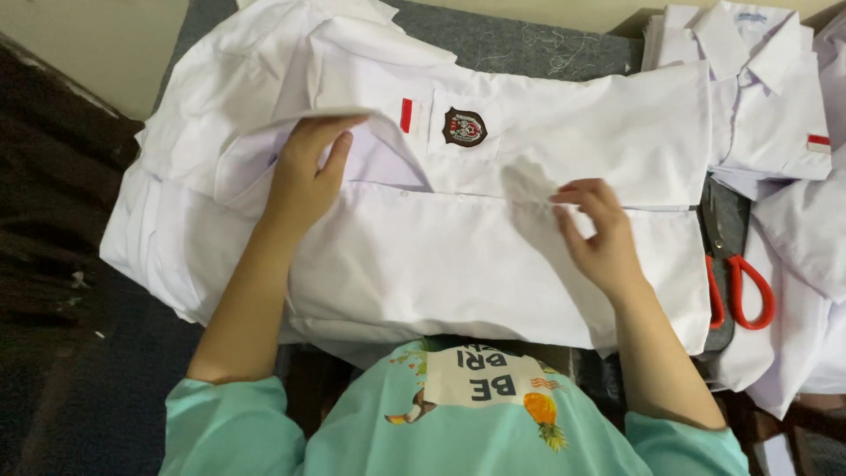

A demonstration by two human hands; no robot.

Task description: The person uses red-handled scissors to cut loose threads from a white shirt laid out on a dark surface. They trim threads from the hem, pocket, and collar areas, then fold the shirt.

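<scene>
Left hand (304, 176) fingers together, flat under lifted front flap of white shirt (458, 256), thumb on top. Shirt spread on grey table (520, 44), centre frame. Judged light, limp, creases easily; grip at placket edge. Right hand (599, 234) fingertips pinching placket. One folded shirt (758, 97) far right, one red-handled scissors (736, 282) beside it.

right: scissors (738, 286), folded shirts (758, 97) block | centre: flat shirt front (441, 264) open
</scene>
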